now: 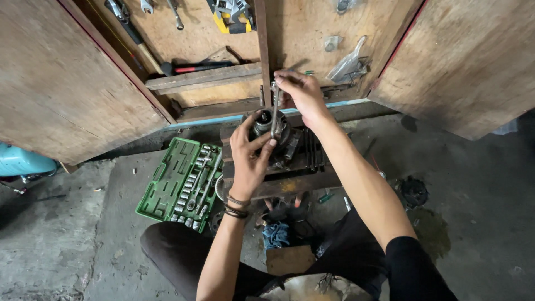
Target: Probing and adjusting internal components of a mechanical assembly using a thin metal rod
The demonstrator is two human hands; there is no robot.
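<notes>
Two hands work one metal part (273, 134). Left hand (249, 150) wraps fingers round it, steadying it on a dark block (290, 167). Right hand (298, 92) is closed on top of a wrench (275, 111), which stands approx upright, lower end on the part. Green socket case (178, 178) lies open just left, tool board (195, 33) behind.

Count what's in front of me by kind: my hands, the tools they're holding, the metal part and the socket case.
Hands: 2, left hand and right hand
Wrench: 1
Metal engine part: 1
Green socket case: 1
Total: 5
</notes>
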